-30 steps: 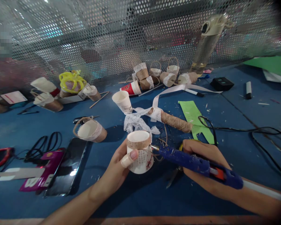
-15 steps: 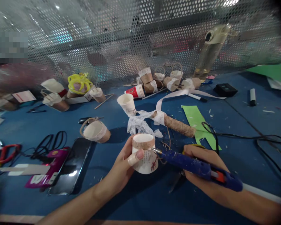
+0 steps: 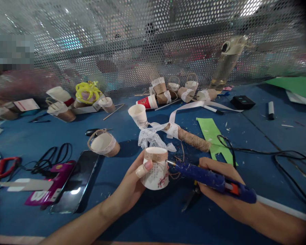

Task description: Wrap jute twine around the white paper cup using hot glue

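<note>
So the left hand has its fingers wrapped around a printed paper cup — twine band around its upper end — held up over the blue table. Right hand's fingers are curled around a blue glue gun, nozzle right by the cup's side; can't tell if it's touching. White lace and a twine roll lie just beyond.

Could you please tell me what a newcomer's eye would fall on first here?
Probably the blue glue gun in the right hand, its metal tip right by the twine-banded cup in the left hand. Next, perhaps, the yellow bundle toward the back left of the table.
</note>
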The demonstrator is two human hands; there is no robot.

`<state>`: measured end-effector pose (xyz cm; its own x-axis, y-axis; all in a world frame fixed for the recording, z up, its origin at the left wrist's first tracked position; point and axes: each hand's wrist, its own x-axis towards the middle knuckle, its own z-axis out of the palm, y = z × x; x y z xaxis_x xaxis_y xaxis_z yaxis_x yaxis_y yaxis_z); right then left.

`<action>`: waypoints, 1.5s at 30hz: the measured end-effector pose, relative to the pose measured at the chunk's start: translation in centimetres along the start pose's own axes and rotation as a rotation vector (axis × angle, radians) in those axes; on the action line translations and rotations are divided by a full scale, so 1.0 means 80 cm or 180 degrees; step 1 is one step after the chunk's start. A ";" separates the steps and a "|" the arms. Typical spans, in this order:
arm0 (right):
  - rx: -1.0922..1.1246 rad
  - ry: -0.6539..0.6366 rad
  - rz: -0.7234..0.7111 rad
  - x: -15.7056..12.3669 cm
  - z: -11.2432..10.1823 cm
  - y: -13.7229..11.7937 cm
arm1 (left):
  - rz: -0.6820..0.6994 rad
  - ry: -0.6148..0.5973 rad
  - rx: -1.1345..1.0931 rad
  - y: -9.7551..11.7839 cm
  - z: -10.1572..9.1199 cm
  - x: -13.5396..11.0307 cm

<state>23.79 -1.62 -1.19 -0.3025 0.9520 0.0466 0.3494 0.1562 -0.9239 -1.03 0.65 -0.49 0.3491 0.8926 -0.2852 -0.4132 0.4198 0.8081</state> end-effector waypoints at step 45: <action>0.0685 0.0419 0.0478 0.017 0.011 -0.032 | -0.0103 -0.0113 0.0394 -0.010 0.012 0.000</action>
<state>21.68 -0.94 0.91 -0.1389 0.9884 -0.0608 0.1810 -0.0351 -0.9828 0.11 0.18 -0.65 0.3912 0.8715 -0.2956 -0.2951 0.4230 0.8567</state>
